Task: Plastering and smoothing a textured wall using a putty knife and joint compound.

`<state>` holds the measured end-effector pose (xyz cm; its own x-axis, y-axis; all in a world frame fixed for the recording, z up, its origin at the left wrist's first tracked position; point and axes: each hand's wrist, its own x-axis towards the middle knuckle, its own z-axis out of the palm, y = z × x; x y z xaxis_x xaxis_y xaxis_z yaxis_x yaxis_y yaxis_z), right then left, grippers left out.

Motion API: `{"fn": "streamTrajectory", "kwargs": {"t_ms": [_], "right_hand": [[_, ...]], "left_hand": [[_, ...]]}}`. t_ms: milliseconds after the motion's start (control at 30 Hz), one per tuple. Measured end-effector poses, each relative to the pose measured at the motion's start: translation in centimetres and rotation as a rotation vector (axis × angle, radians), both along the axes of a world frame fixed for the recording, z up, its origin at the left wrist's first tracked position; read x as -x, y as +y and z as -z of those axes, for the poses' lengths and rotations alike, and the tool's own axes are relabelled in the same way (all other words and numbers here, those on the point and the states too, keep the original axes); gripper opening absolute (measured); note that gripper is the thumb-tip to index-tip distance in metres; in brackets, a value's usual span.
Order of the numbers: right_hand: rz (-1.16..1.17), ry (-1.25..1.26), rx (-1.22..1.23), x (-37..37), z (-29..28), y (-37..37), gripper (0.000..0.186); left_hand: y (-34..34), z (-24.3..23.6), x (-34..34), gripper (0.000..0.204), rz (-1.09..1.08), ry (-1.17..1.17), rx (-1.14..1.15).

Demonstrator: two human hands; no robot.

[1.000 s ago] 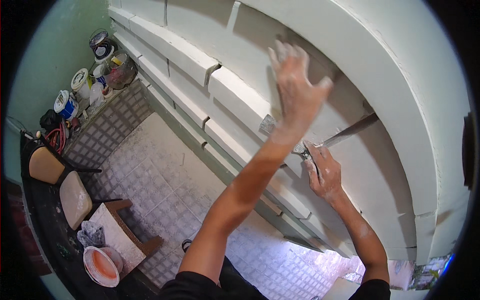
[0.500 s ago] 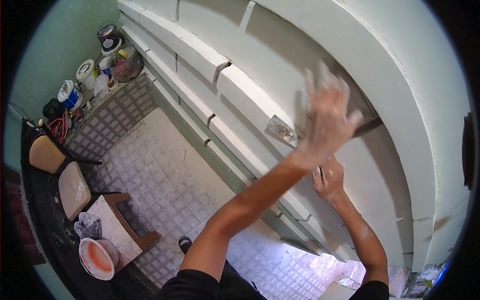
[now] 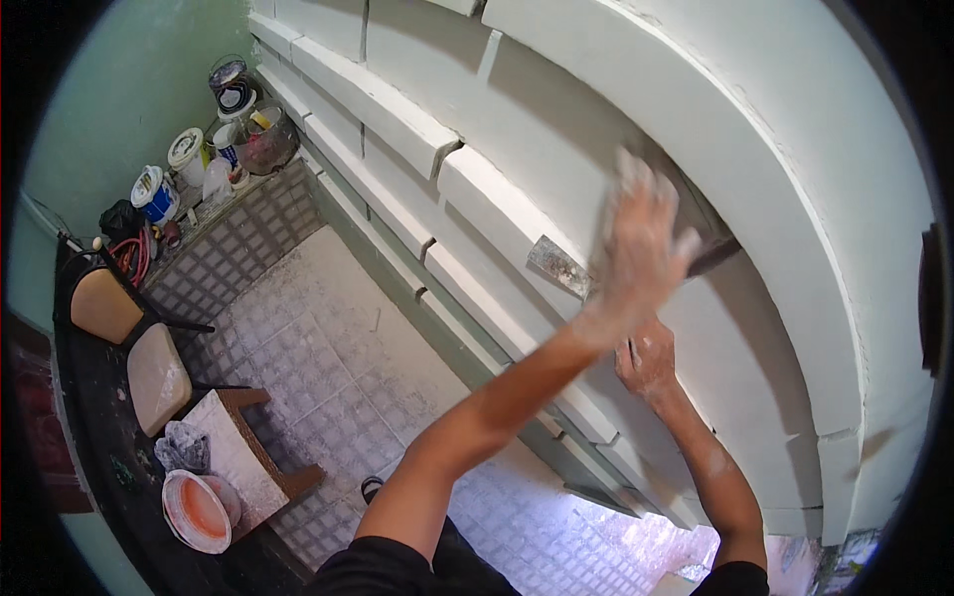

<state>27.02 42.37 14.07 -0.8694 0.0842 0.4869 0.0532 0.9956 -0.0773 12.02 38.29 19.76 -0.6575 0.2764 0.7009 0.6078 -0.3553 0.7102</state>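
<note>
My left hand [image 3: 641,238], dusty white and slightly blurred, has its fingers spread over the white wall panel [image 3: 547,109] below the arched moulding [image 3: 735,129]; whether it touches the surface I cannot tell. My right hand [image 3: 646,360] is closed on a putty knife [image 3: 556,266], whose metal blade lies across or just over the white stepped ledge [image 3: 477,181]; its handle is mostly hidden behind my left hand and wrist. Dark gaps show between the white blocks, and a dark slot [image 3: 706,258] runs beside my left fingers.
At left, buckets and tins [image 3: 189,149] and red hoses [image 3: 129,258] crowd a tiled ledge [image 3: 248,228]. Below them are a chair [image 3: 159,377] and a small dusty table [image 3: 238,447] with a crumpled bag and a pail of orange liquid [image 3: 199,512]. The tiled floor [image 3: 328,377] is powdery.
My left hand moved right from a second ago, down then slightly up again, its fingers staying spread. The putty knife and right hand shifted only slightly. The whole view shifted a little.
</note>
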Motion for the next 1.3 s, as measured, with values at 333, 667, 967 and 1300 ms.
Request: {"fn": "streamTrajectory", "kwargs": {"t_ms": [333, 667, 967, 1300], "right_hand": [[0.095, -0.097, 0.099, 0.4, -0.8, -0.3, 0.031], [0.188, -0.159, 0.145, 0.7, -1.4, -2.3, 0.049], [0.222, -0.163, 0.146, 0.6, -1.1, -0.9, 0.047], [0.241, -0.158, 0.173, 0.0, -0.8, -1.5, 0.048]], "left_hand": [[-0.7, 0.5, 0.0, 0.067, -0.09, 0.225, 0.075], [-1.9, 1.9, 5.7, 0.049, -0.26, 0.378, 0.102], [-4.3, -1.3, 8.8, 0.036, -0.226, 0.723, 0.274], [-4.8, -0.8, 11.0, 0.034, -0.224, 0.955, 0.374]]}}
